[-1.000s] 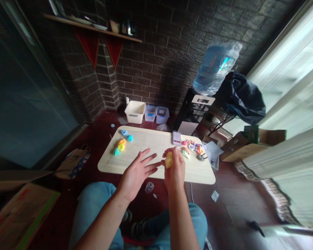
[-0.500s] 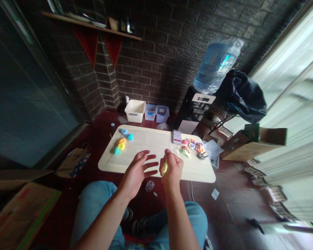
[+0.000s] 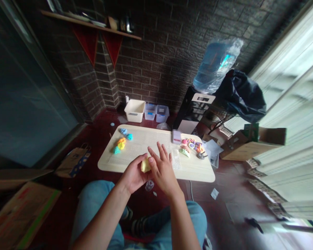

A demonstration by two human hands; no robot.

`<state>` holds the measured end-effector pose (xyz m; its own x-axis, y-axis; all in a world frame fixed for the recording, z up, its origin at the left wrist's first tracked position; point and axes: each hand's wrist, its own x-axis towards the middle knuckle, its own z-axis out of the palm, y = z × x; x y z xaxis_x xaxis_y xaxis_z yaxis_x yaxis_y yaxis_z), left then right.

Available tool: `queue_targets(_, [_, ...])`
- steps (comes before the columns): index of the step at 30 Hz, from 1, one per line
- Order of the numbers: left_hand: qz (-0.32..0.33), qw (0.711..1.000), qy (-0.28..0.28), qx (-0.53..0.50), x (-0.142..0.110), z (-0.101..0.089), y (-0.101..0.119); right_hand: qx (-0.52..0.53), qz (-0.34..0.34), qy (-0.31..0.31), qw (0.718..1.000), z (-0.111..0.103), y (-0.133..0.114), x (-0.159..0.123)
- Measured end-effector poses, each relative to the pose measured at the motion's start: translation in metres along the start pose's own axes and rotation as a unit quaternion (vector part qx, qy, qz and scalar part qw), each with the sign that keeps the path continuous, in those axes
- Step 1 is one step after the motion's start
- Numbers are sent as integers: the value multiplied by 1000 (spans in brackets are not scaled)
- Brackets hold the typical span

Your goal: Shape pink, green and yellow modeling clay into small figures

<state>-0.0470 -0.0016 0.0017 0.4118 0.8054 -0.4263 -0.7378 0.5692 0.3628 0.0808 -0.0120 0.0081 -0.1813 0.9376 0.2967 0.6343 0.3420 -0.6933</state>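
A lump of pale yellow modelling clay point(image 3: 145, 165) lies in my left hand point(image 3: 134, 174), its fingers curled round beneath it. My right hand point(image 3: 163, 171) is at the lump's right side, fingers spread and thumb near or touching the clay. Both hands are above the near edge of the cream table point(image 3: 135, 139). On the table's left are blue point(image 3: 123, 131), turquoise point(image 3: 129, 136), orange and yellow point(image 3: 121, 145) and green point(image 3: 117, 150) clay lumps. Several small coloured clay pieces point(image 3: 191, 146) are grouped at the right.
A phone point(image 3: 176, 136) rests at the table's far edge. Behind are a white bin point(image 3: 135, 111), two clear tubs point(image 3: 156, 113) and a water dispenser point(image 3: 190, 109). A small clear plastic cup point(image 3: 149, 185) is on the floor. Cardboard boxes point(image 3: 258, 142) stand at right.
The yellow clay has passed from my right fist to my left hand. My right hand has opened and moved left against the lump; my left fingers have curled round it.
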Motion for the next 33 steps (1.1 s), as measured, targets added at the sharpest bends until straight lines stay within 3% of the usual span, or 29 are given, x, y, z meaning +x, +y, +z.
queue_targets(4, [3,1000,17,23,-1,1,9,132,50,69,988,-3,7,-5])
queue_targets(9, [3,997,-71,29,-2,9,10,225,104,150,957,-6,12,-9])
queue_targets(15, [59,996,-26,55,-1,14,11,245,156,185,939,-12,8,-15])
queue_targets(22, [55,993,-96,41,0,11,9,248,177,203,930,-13,5,-19])
queue_targets(29, [95,989,-103,56,0,20,5,256,180,192,930,-5,-2,-21])
queue_targets(33, [77,992,-88,51,1,22,5,272,176,188,927,-1,-7,-22])
